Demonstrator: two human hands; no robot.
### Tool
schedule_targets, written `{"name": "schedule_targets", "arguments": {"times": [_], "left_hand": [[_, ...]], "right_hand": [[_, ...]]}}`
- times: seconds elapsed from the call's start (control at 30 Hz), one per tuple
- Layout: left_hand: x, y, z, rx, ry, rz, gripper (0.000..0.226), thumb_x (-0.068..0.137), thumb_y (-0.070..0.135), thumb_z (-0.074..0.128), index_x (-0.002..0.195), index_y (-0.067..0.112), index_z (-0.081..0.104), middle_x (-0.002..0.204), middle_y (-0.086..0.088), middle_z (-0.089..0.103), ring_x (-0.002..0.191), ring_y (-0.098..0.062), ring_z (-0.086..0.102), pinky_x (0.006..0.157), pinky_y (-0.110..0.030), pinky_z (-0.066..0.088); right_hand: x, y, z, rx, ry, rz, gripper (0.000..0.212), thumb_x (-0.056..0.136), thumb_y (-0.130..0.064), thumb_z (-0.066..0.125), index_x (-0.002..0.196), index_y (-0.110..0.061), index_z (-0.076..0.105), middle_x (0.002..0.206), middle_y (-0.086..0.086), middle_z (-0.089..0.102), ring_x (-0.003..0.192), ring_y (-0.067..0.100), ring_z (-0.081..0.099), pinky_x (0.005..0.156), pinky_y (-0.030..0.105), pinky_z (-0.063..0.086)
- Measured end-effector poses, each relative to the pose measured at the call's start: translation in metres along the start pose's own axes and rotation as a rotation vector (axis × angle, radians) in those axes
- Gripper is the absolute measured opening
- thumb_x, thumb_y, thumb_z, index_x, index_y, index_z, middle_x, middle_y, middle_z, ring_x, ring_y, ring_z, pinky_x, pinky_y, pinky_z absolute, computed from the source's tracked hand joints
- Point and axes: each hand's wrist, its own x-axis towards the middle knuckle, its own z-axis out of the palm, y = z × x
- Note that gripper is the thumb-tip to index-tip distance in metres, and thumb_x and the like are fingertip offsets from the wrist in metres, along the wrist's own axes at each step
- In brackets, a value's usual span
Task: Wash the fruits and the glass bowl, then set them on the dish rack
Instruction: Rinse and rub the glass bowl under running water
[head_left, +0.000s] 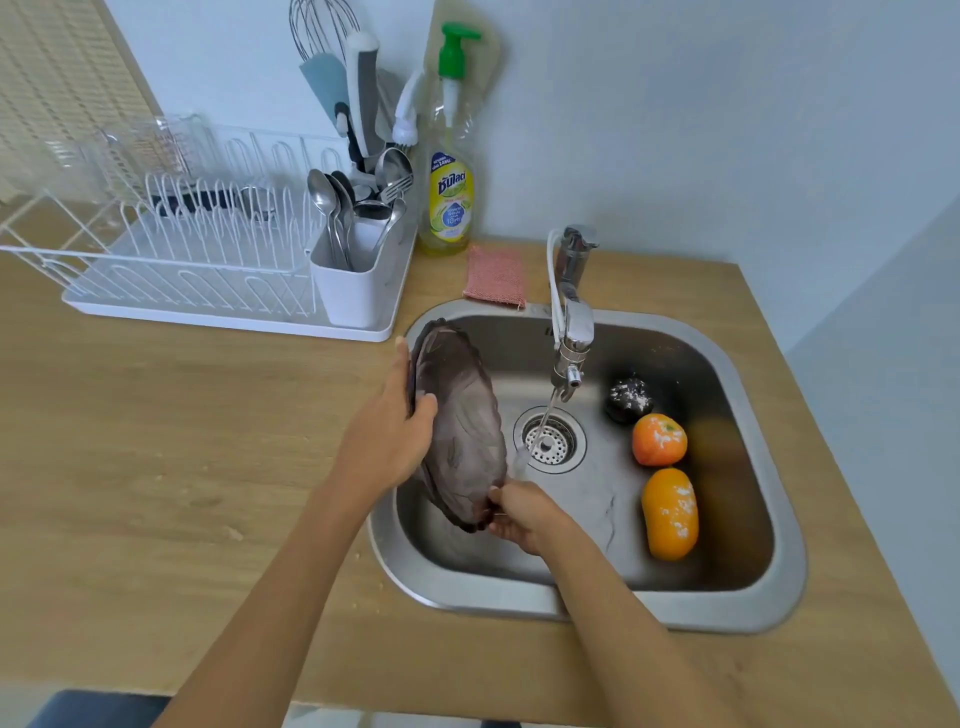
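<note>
Clearly the main risk sits with the dark glass bowl (462, 426), which is held tilted on edge over the left side of the steel sink (748, 613): it looks wet, and a slip would likely drop it against the metal basin or the rim, where glass could chip. The left hand (387, 436) grips the bowl's outer edge, thumb curled over the rim and fingers behind it; the right hand (522, 514) pinches the lower rim near the person, fingers closed on it. Water runs from the faucet (571, 343) toward the drain strainer (550, 441), passing just beside the bowl rather than squarely onto it, so the rinse may miss part of the surface. Inside the basin, on the right, lie three fruits, each flecked with white: a dark round fruit (629, 399) farthest back, an orange (658, 439) just beside it, and an elongated orange-yellow fruit (670, 513) nearest. They could roll if the bowl is set down carelessly. The white dish rack (171, 260) stands on the counter to the left; its caddy (358, 291) holds spoons and forks, and the slots look mostly free for the bowl.
</note>
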Motion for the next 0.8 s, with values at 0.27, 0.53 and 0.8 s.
{"name": "schedule_targets", "arguments": {"times": [0.27,0.53,0.8], "left_hand": [[0.004,0.013,0.002,0.126,0.020,0.055,0.071,0.089,0.044,0.048,0.151,0.036,0.015,0.128,-0.007,0.052,0.119,-0.030,0.050,0.098,-0.037,0.038],[0.003,0.035,0.012,0.211,0.031,0.073,0.074,0.083,0.057,0.045,0.149,0.042,0.015,0.117,-0.007,0.047,0.107,-0.028,0.052,0.095,-0.038,0.040],[0.004,0.037,0.007,0.185,-0.004,0.093,0.067,0.087,0.047,0.041,0.149,0.044,0.015,0.112,-0.005,0.047,0.103,-0.027,0.053,0.094,-0.037,0.041]], "right_hand": [[-0.002,-0.002,0.020,0.030,-0.037,0.027,0.027,0.096,0.002,0.035,0.083,-0.011,0.055,0.070,0.007,0.054,0.057,0.014,0.048,0.039,0.019,0.036],[-0.004,-0.002,0.018,0.043,-0.080,0.055,0.027,0.097,0.002,0.036,0.078,-0.009,0.052,0.063,0.005,0.049,0.054,0.013,0.045,0.035,0.016,0.035],[-0.003,-0.002,0.004,0.120,-0.125,0.087,0.017,0.100,-0.008,0.045,0.090,-0.009,0.058,0.063,0.005,0.064,0.061,0.014,0.055,0.042,0.018,0.048]]}}
